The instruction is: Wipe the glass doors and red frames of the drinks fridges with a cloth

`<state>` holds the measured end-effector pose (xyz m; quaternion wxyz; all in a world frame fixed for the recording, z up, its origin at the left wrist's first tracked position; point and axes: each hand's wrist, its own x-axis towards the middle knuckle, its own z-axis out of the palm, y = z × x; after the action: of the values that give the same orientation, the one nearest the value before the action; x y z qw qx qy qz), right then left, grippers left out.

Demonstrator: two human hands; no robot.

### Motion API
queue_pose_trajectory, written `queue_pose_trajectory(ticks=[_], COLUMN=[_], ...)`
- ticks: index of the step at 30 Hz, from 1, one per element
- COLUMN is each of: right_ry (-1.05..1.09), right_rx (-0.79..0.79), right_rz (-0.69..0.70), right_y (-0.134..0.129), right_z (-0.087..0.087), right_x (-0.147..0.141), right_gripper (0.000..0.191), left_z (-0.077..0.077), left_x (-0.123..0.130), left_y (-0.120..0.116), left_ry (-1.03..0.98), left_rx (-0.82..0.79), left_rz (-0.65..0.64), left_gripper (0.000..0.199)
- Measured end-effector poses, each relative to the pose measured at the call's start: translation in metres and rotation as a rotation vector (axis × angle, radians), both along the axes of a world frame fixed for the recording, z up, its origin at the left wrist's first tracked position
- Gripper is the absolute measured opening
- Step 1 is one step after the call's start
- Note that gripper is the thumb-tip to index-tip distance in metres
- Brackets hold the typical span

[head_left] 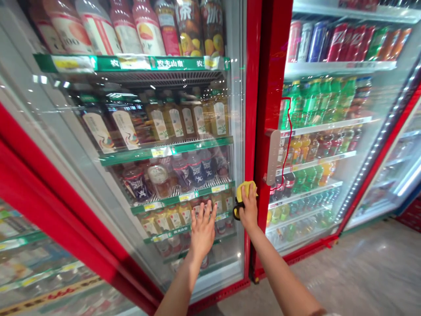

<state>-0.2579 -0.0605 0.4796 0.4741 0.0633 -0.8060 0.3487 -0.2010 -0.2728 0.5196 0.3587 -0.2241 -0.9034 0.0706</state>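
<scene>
My left hand (203, 228) is open, fingers spread, in front of the glass door (210, 259) of a red-framed drinks fridge. Whether its fingertips touch the glass I cannot tell. In my right hand (249, 210) is a yellow cloth (245, 189), pressed by the fingers at the door's red right edge (251, 145). A black rounded piece (236, 210) shows beside the cloth, left of the thumb; its kind is unclear. Bottled drinks (194, 169) stand on green-edged shelves behind the glass.
To the right stands another lit fridge with a silver door handle (272, 157), a hanging red cord (289, 127), cans (348, 42) and green bottles (324, 98). A red frame (66, 210) slants across the left. Grey floor (358, 272) lies at lower right.
</scene>
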Motion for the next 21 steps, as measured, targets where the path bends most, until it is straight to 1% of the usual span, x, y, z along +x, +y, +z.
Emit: queue_pose_trajectory(ticks=[1,2,3,4,7,8,9,10,11,12,15,16,17,18,19,20,21], right_ry=[0.02,0.034,0.038,0.03,-0.045,-0.07,-0.086,-0.09,-0.083,-0.066,0.002,0.013,0.015,0.01,0.001,-0.011,-0.024], right_rx=[0.001,0.0,-0.003,-0.01,-0.034,-0.041,-0.05,-0.06,-0.07,-0.08,-0.093,-0.089,-0.082,-0.072,-0.058,-0.042,-0.028], right_rz=[0.003,0.004,0.003,-0.001,-0.012,-0.011,-0.008,-0.004,0.001,0.002,-0.015,-0.028,-0.039,-0.045,-0.045,-0.04,-0.036], right_y=[0.004,0.007,0.008,0.007,-0.002,-0.006,-0.008,-0.009,-0.009,-0.007,0.001,0.003,0.004,0.005,0.004,0.003,0.002], right_z=[0.007,0.008,0.003,-0.007,-0.05,-0.063,-0.07,-0.072,-0.068,-0.059,-0.015,-0.001,0.009,0.014,0.013,0.008,-0.001], right_x=[-0.003,-0.004,-0.004,-0.002,0.011,0.015,0.017,0.018,0.017,0.015,0.003,-0.001,-0.003,-0.004,-0.003,0.0,0.003], right_gripper=[0.106,0.106,0.105,0.104,0.104,0.104,0.103,0.103,0.102,0.101,0.102,0.102,0.103,0.103,0.103,0.103,0.103], left_z=[0.002,0.002,0.002,0.002,-0.003,-0.004,-0.004,-0.004,-0.003,-0.001,0.007,0.01,0.012,0.013,0.014,0.015,0.014], left_x=[-0.001,-0.001,-0.001,-0.001,0.0,0.0,0.0,0.0,0.0,-0.001,-0.003,-0.003,-0.004,-0.004,-0.003,-0.003,-0.003], left_y=[0.004,0.008,0.012,0.014,0.016,0.015,0.013,0.012,0.012,0.011,0.015,0.018,0.02,0.022,0.024,0.025,0.025], left_ry=[-0.005,-0.012,-0.021,-0.029,-0.047,-0.05,-0.053,-0.054,-0.055,-0.054,-0.051,-0.051,-0.052,-0.055,-0.057,-0.058,-0.059], left_rx=[0.001,0.002,0.004,0.005,0.02,0.026,0.031,0.033,0.033,0.033,0.044,0.049,0.051,0.049,0.044,0.039,0.035], left_rz=[-0.006,-0.013,-0.019,-0.023,-0.015,-0.009,-0.005,-0.005,-0.007,-0.012,-0.02,-0.021,-0.023,-0.027,-0.032,-0.037,-0.04], left_gripper=[0.088,0.088,0.089,0.089,0.089,0.089,0.089,0.09,0.09,0.09,0.09,0.089,0.089,0.089,0.088,0.088,0.088])
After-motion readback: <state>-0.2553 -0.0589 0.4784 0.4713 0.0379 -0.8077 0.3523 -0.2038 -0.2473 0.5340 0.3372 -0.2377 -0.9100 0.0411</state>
